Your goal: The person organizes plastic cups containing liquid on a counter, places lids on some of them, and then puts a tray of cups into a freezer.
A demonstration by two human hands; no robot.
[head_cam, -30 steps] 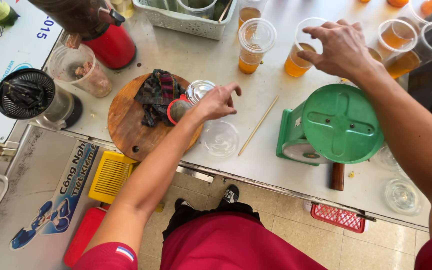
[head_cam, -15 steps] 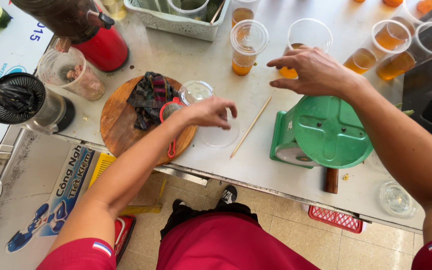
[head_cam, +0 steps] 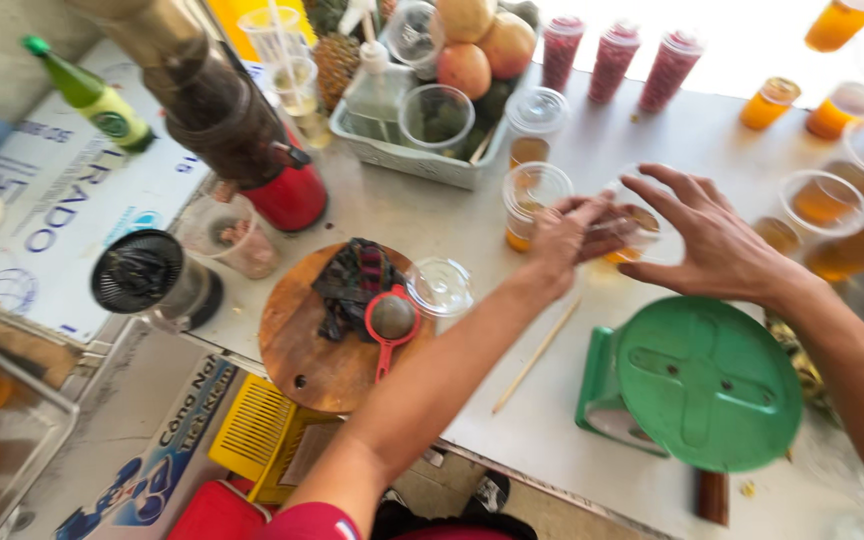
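Observation:
My left hand [head_cam: 564, 238] reaches across the white table [head_cam: 652, 130] to a clear plastic cup of orange juice [head_cam: 640, 222]. Its fingers pinch what looks like a clear lid at the cup's rim, though the lid is blurred. My right hand [head_cam: 717, 245] hovers beside and partly over the same cup with its fingers spread and nothing in it. A second juice cup [head_cam: 532, 200] stands just left of my left hand.
A round wooden board [head_cam: 297, 365] carries a dark cloth [head_cam: 352, 280] and a red strainer [head_cam: 390, 320], with a clear dome lid [head_cam: 439, 287] beside it. Nearby are a wooden stick [head_cam: 537, 355], a green round-topped device [head_cam: 707, 385], a red juicer [head_cam: 287, 195], a fruit tray [head_cam: 422, 160] and more juice cups [head_cam: 822, 200].
My left hand left the spot by the wooden board, where a clear lid lay, and moved up right to the juice cup. My right hand shifted to the cup's right side.

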